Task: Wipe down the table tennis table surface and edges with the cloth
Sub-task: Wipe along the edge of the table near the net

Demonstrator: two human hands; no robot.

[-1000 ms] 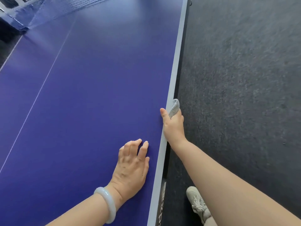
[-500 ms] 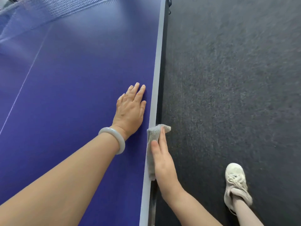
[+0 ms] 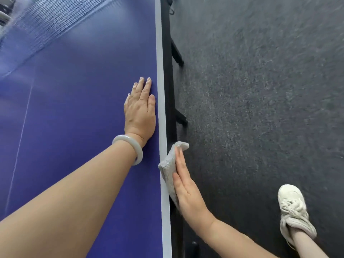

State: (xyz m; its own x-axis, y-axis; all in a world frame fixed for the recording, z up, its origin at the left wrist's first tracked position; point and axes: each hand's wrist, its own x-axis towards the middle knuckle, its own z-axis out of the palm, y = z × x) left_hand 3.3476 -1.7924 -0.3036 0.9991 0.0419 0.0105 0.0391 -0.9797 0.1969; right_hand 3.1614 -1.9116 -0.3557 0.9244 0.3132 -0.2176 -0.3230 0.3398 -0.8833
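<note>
Across the upper left of the frame runs the net [image 3: 46, 21], blurred, over the blue table-tennis bench [image 3: 74, 108]. Near centre the left hand [image 3: 140, 112] lies flat on the blue top just beside the pale edge strip [image 3: 161, 90], its fingers [image 3: 145, 88] straight, close together, holding nothing. A pale bangle [image 3: 130, 148] circles the wrist. Lower, the grey cloth [image 3: 168, 164] is pressed against the bench's side edge by the right hand [image 3: 186, 190], fingers [image 3: 179, 161] straight and flat on it. The cloth's upper end folds past the fingertips. Dark speckled carpet [image 3: 260, 90] fills the right, with a cream sneaker [image 3: 294, 211] at lower right.
</note>
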